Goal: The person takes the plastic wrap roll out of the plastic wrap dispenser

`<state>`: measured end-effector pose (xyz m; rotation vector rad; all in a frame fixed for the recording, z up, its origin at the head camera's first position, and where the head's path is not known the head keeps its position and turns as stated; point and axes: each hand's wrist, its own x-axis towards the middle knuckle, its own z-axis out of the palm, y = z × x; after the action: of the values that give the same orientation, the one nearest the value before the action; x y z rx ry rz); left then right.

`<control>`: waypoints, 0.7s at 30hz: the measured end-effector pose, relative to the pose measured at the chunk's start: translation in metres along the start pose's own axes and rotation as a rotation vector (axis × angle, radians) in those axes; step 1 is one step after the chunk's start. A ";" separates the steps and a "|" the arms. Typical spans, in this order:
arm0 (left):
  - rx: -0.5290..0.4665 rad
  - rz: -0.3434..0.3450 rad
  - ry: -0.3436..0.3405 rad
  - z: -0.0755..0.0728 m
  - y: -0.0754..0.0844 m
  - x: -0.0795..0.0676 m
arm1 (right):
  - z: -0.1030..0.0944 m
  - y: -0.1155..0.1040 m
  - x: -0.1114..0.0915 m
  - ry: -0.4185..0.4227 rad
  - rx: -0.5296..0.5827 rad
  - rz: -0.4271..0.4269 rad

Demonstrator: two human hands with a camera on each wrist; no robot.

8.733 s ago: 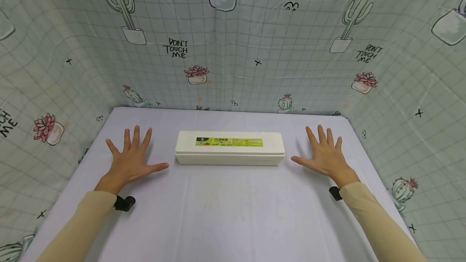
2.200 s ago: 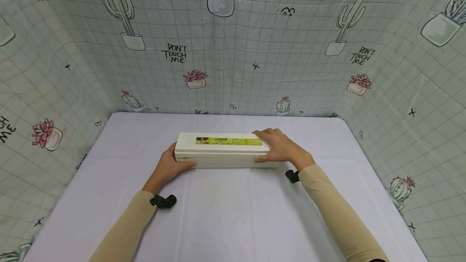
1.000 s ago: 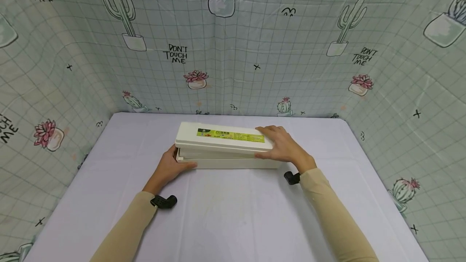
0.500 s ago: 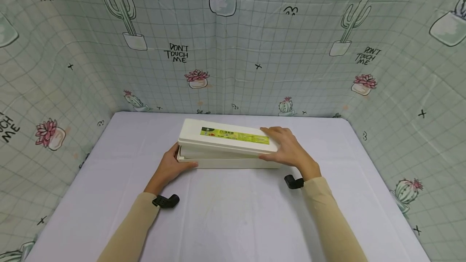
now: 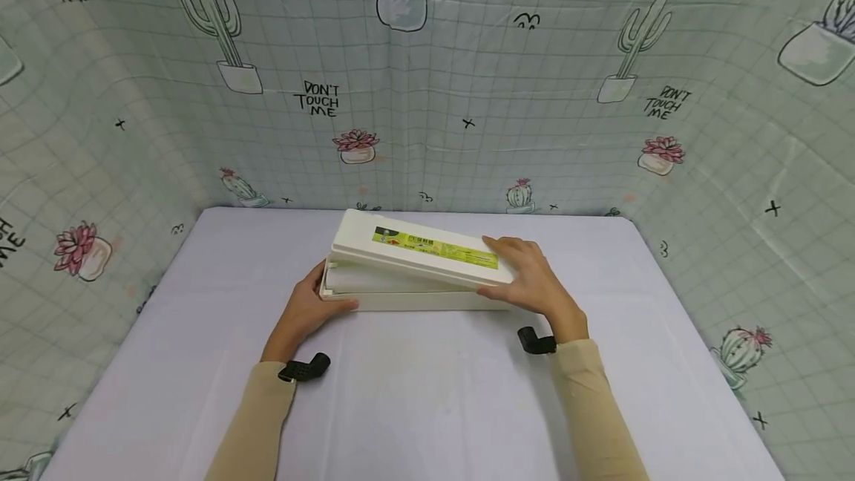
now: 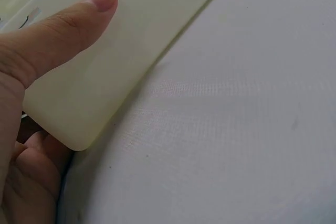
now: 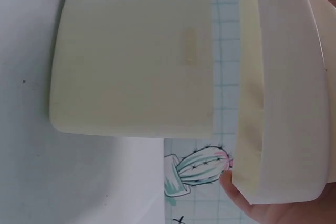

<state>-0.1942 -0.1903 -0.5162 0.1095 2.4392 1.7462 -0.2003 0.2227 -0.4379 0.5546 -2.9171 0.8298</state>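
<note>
A long white cling film box with a yellow-green label stands mid-table in the head view, its lid raised and slanting, left end higher. My right hand grips the lid's right end, thumb in front and fingers behind. In the right wrist view a gap separates the lid from the base. The base sits on the table, its left end held by my left hand. The left wrist view shows my thumb along its front wall. Between lid and base a smooth white surface shows.
A white cloth covers the table. Grey-green fabric printed with cacti hangs behind it and along both sides. A black camera mount sits on each wrist, the left one and the right one.
Both hands came in from beside the closed box and took hold of it. The lid's left end has risen and swung back, and the lid has shifted right. The base stays put.
</note>
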 end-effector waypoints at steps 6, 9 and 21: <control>-0.107 0.010 -0.011 -0.002 0.000 -0.003 | 0.000 -0.004 -0.004 0.017 0.005 0.037; -0.115 0.010 -0.013 -0.002 -0.001 -0.001 | -0.001 -0.003 -0.005 0.023 0.015 0.046; -0.089 0.031 -0.029 -0.004 -0.006 -0.003 | 0.005 -0.004 -0.007 0.037 0.031 0.051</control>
<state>-0.1919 -0.1964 -0.5206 0.1629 2.3480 1.8497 -0.1921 0.2192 -0.4407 0.4633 -2.9013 0.8824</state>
